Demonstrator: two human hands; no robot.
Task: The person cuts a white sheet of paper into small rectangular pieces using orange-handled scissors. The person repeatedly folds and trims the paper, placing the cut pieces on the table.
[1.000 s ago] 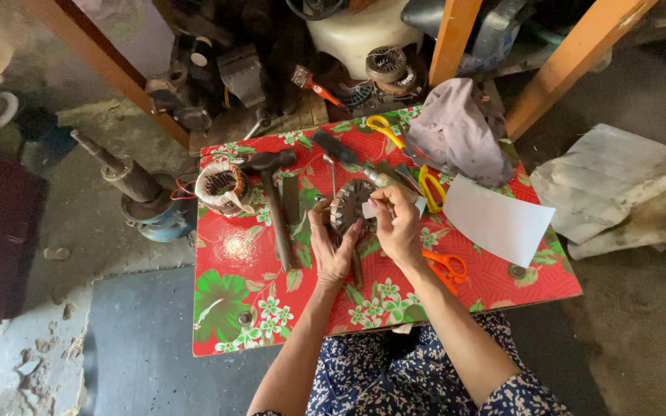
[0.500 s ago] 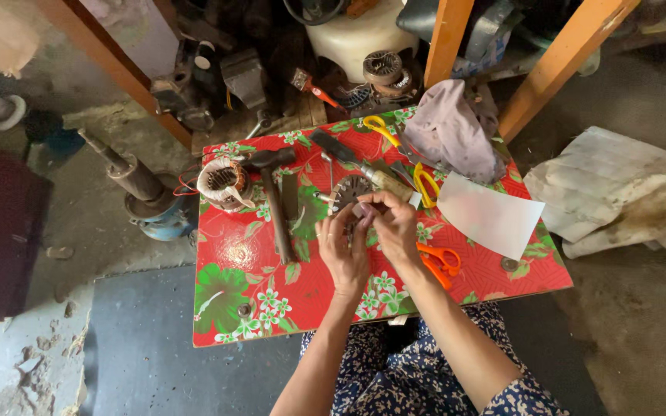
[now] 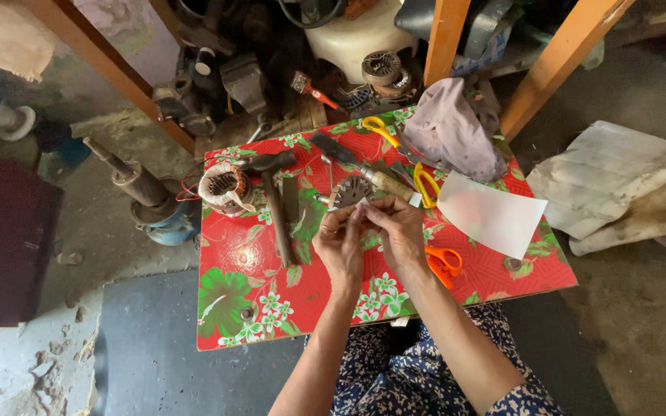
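Note:
Both hands are raised over a small table with a red flowered cover [image 3: 256, 254]. My left hand [image 3: 338, 245] and my right hand [image 3: 395, 225] meet fingertip to fingertip at a small pale strip pinched between them. Just beyond the fingertips lies a round, ribbed motor rotor [image 3: 346, 192] on the table; the fingers hide its near edge, and I cannot tell whether they touch it. A wound motor stator [image 3: 223, 187] with copper coils sits at the table's left, next to a hammer [image 3: 274, 202].
A white paper sheet [image 3: 492, 215] lies at the right. Orange scissors [image 3: 444, 263] sit by my right wrist, yellow-handled scissors [image 3: 425, 183] and a grey cloth [image 3: 454, 127] farther back. Motor parts crowd the floor behind, between orange wooden legs [image 3: 442, 38].
Both hands have stayed together over the rotor, drifting slightly towards the table's middle in view as the camera shifted. Their fingertips have drawn closer on the small strip.

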